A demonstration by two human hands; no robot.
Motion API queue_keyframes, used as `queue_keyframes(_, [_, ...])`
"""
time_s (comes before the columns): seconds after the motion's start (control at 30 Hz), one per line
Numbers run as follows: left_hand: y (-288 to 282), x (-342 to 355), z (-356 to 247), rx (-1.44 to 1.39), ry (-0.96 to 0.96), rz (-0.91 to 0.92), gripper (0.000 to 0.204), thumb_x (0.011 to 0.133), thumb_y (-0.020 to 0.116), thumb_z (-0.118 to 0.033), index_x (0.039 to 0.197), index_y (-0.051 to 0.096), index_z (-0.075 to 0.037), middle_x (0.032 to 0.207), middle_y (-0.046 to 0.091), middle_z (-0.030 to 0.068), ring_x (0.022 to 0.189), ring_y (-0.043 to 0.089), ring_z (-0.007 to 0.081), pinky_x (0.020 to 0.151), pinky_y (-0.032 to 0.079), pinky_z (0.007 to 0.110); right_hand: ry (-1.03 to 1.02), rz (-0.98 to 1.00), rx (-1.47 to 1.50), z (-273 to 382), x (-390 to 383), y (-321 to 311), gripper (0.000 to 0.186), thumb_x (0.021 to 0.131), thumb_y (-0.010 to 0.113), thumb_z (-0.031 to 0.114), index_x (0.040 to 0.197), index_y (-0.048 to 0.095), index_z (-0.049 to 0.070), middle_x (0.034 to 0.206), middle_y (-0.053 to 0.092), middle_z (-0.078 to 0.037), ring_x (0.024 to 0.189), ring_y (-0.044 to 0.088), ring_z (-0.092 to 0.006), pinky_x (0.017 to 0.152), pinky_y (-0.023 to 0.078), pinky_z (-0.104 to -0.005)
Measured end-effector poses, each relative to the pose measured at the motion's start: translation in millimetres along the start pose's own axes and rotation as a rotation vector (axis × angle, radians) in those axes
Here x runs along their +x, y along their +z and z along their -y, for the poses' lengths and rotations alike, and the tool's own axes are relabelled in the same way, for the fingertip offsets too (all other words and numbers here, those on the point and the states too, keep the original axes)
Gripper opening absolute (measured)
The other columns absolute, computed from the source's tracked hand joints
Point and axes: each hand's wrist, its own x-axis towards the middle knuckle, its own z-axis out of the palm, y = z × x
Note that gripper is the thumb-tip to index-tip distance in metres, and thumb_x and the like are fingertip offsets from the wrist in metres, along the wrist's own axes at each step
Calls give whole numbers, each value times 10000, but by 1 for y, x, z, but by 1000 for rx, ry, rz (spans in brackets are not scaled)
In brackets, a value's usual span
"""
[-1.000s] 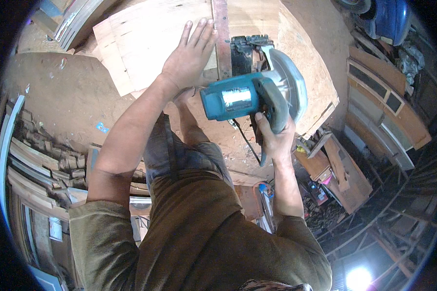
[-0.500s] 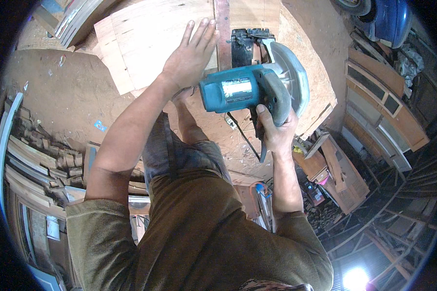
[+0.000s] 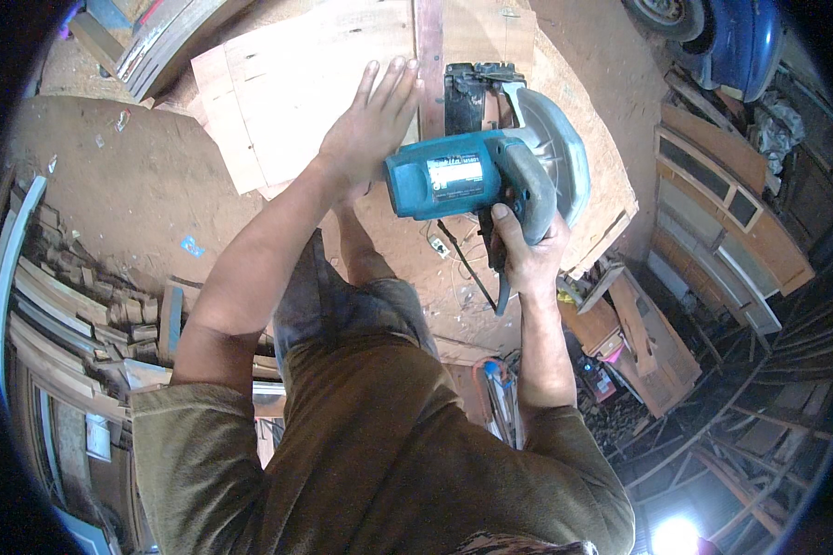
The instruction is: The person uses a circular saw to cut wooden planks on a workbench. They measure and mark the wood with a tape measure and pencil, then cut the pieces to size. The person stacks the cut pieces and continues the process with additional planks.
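My left hand [image 3: 370, 120] lies with fingers outstretched on a pale plywood sheet [image 3: 278, 83], beside a narrow reddish straight strip [image 3: 428, 32] lying on the wood. My right hand [image 3: 532, 254] grips the rear handle of a teal circular saw [image 3: 444, 180] with a grey blade guard. The saw's black base [image 3: 467, 92] sits right of the strip, over pale wood [image 3: 602, 157]. A black power cord hangs below the saw. The blade itself is hidden.
Timber offcuts [image 3: 93, 314] are stacked at the left, planks [image 3: 167, 37] at upper left. Cabinet doors [image 3: 713, 185] and loose panels [image 3: 648, 361] stand at the right, with a blue vehicle part and wheel [image 3: 745, 46] at upper right. My bare lower leg [image 3: 361, 250] is below the plywood.
Since a second ago the saw, in my right hand, has moved slightly forward along the strip. My left hand stays on the plywood; the whole view has shifted slightly.
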Motion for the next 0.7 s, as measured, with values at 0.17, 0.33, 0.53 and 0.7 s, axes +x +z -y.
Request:
queue_keyframes(0.17, [9, -1, 1, -104, 7, -53, 816, 910, 508, -318, 1561, 266, 110, 1656, 207, 314, 1584, 113, 424, 1282, 78, 585, 25, -5, 11, 9, 4, 2, 313, 946, 726, 142, 1206, 650, -15, 774, 657, 0, 645, 597, -58, 572, 469, -234])
queue_keyframes(0.33, [12, 2, 4, -153, 14, -22, 899, 868, 562, -374, 1560, 263, 116, 1656, 196, 325, 1580, 115, 443, 1278, 75, 598, -9, -28, 4, 14, 14, 5, 303, 936, 732, 136, 1186, 662, -20, 774, 653, 8, 663, 593, -66, 604, 481, -250])
queue_keyframes(0.53, [-4, 3, 8, -123, 39, 56, 946, 861, 595, -452, 1559, 282, 104, 1645, 248, 307, 1574, 143, 438, 1279, 99, 591, -6, -42, -9, 15, 20, 6, 303, 919, 744, 122, 1181, 679, -17, 860, 664, -4, 781, 591, -83, 709, 491, -267])
queue_keyframes(0.7, [9, 0, 7, -303, 13, -97, 905, 878, 593, -449, 1542, 317, 101, 1639, 270, 301, 1568, 179, 427, 1278, 125, 585, -38, -31, -21, 20, 28, 6, 304, 915, 749, 119, 1181, 683, -13, 897, 666, -6, 831, 586, -93, 755, 493, -277])
